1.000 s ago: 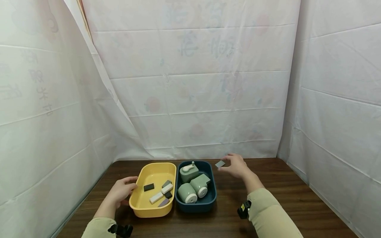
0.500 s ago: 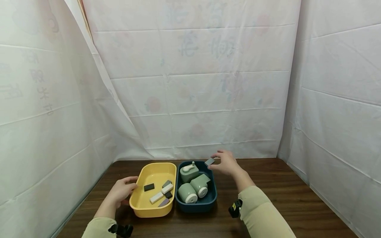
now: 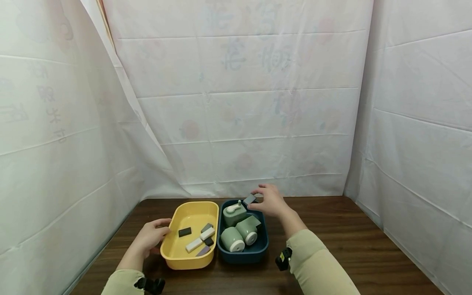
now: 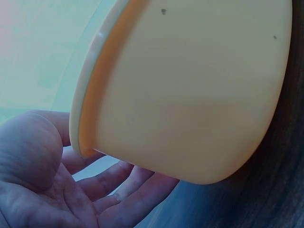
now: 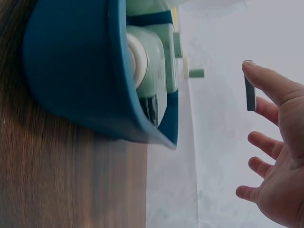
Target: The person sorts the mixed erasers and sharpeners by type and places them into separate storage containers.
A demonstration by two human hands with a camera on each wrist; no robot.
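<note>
My right hand [image 3: 271,200] pinches a small grey eraser [image 3: 249,199] between thumb and index finger, above the far right rim of the blue bin [image 3: 245,258]. In the right wrist view the eraser [image 5: 250,93] shows edge-on as a thin slab, and the other fingers are spread. My left hand [image 3: 149,235] holds the left rim of the yellow bin [image 3: 188,265]; in the left wrist view its fingers [image 4: 109,183] reach partly behind the bin's wall. White, black, grey and purple erasers lie in the yellow bin, among them a black eraser [image 3: 184,232].
The blue bin stands against the yellow bin's right side. It holds green hand-crank pencil sharpeners, including a sharpener [image 3: 234,214] with its crank upward and another sharpener [image 3: 232,239] near the front. White sheets [image 3: 239,123] surround the dark wooden table [image 3: 354,237].
My right hand has moved left with the grey eraser, from right of the blue bin to over its far rim. The left hand and both bins have stayed put.
</note>
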